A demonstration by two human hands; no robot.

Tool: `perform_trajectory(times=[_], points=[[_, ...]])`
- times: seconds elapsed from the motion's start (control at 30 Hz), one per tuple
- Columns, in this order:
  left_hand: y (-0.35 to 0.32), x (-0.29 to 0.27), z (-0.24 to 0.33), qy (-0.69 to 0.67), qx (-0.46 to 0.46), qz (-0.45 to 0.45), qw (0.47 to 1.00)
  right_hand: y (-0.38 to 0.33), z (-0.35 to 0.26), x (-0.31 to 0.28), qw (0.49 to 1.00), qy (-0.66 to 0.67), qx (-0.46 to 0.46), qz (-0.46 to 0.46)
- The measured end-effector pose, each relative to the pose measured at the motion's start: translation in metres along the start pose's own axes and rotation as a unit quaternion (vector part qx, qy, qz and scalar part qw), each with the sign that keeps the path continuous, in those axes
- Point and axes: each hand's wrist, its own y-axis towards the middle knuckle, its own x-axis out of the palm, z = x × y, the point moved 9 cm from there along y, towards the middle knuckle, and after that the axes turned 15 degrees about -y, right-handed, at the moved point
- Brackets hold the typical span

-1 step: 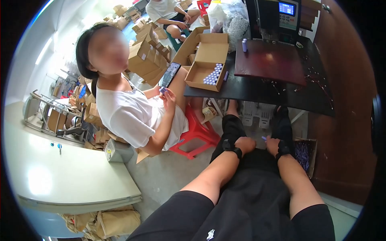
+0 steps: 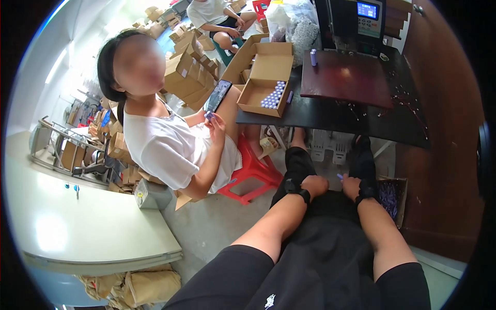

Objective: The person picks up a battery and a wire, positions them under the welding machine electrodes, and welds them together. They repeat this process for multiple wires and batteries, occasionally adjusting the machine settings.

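Note:
My left hand rests on my lap as a closed fist with nothing visible in it. Beside it, my right hand is closed around a small purple cylinder whose tip sticks out toward the left hand. Both wrists wear black straps. Ahead of my knees stands a black table. On its left end lies an open cardboard box with several purple-capped cylinders packed in a corner.
A person in a white shirt sits on a red stool at my left, holding a phone. A machine with a screen and a dark red plate occupy the table. A box of purple parts sits by my right leg. Cartons are piled behind.

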Motion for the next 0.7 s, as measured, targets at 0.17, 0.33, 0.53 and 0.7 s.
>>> perform_trajectory(times=[0.17, 0.33, 0.53, 0.7], points=[[-0.016, -0.016, 0.009, -0.037, -0.012, 0.003, 0.999, -0.020, 0.014, -0.021, 0.986, 0.138, 0.098, 0.001], [-0.049, -0.030, 0.015, -0.119, -0.043, 0.065, 0.990, -0.040, 0.012, -0.033, 0.971, 0.226, 0.072, -0.015], [-0.138, -0.116, 0.000, -0.091, -0.051, 0.402, 0.910, -0.055, 0.012, -0.043, 0.968, 0.237, 0.084, 0.008], [-0.175, 0.019, -0.123, -0.456, -0.197, 0.224, 0.839, -0.048, 0.022, -0.041, 0.968, 0.233, 0.093, 0.025]])
